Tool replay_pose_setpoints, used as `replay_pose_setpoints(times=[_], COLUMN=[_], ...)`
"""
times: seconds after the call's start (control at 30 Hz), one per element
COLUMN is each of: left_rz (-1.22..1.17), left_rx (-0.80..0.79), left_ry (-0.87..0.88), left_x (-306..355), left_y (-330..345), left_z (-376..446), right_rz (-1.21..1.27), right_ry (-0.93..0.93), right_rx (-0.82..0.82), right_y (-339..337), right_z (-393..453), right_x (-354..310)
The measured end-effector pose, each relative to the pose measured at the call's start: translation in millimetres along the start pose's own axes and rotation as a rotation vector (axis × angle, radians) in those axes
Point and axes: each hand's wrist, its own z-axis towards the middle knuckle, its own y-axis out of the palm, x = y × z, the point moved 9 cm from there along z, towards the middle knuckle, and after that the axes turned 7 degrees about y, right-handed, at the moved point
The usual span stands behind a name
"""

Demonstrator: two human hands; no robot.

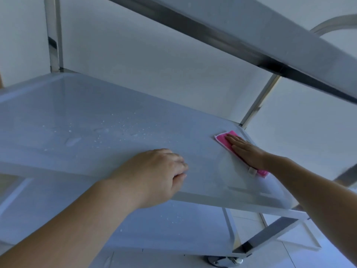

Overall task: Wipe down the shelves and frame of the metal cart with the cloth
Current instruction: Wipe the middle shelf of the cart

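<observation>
The pink cloth (pixel 228 141) lies flat on the middle shelf (pixel 116 120) of the metal cart (pixel 270 60), near its far right corner. Its long axis runs from that corner toward the near right edge. The right hand (pixel 246 150) covers most of it, palm down, fingers extended and close together. The left hand (pixel 154 171) rests on the near rim, fingers curled, holding nothing. Water droplets (pixel 108 130) dot the shelf. A caster (pixel 224 261) is partly cut off.
</observation>
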Motion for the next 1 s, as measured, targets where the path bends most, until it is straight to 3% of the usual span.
replay_pose_setpoints(times=[0.17,0.27,0.63,0.87,1.0], left_rz=[-0.006,-0.011,0.019,0.043,0.06], left_rx=[-0.001,-0.009,-0.008,0.001,0.001], left_ry=[-0.022,-0.037,-0.045,-0.038,-0.062], left_x=[-2,-3,-4,-4,-7], left_y=[0,1,0,-1,1], left_z=[0,1,1,3,3], right_rz=[0.02,0.196,0.489,0.527,0.419], right_ry=[0.177,0.251,0.386,0.296,0.088], right_rx=[0.035,0.104,0.108,0.072,0.036], right_y=[-9,-14,-17,-12,-6], right_z=[46,61,105,85,57], right_x=[35,44,29,2,-37])
